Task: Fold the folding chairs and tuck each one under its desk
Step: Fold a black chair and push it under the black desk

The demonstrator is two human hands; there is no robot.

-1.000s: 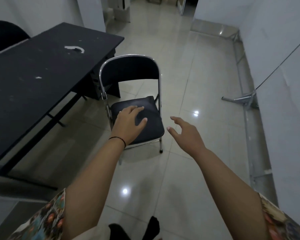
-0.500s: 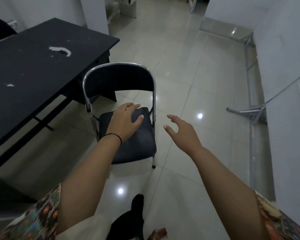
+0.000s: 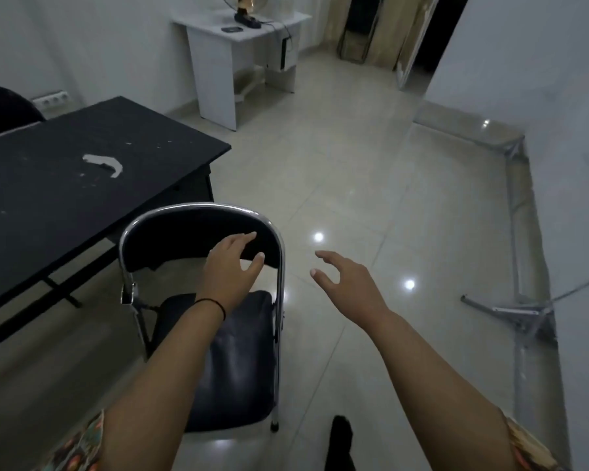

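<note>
A folding chair point(image 3: 238, 362) with a chrome frame, black seat and black backrest stands unfolded on the tiled floor, just right of the black desk point(image 3: 65, 198). My left hand point(image 3: 230, 266) hovers in front of the backrest, fingers spread, gripping nothing. My right hand point(image 3: 347, 280) is open in the air to the right of the chair, apart from the frame. Part of the seat is hidden by my left forearm.
A white desk point(image 3: 238, 45) stands against the far wall. A second dark chair back point(image 3: 4, 107) shows behind the black desk. Metal rails and a strut point(image 3: 521, 311) lie along the right wall. My dark foot point(image 3: 342, 440) is beside the chair's front leg.
I have stepped closer, so the chair looms larger. My left hand rose from the seat to the backrest. My right hand stayed open at the chair's right side.
</note>
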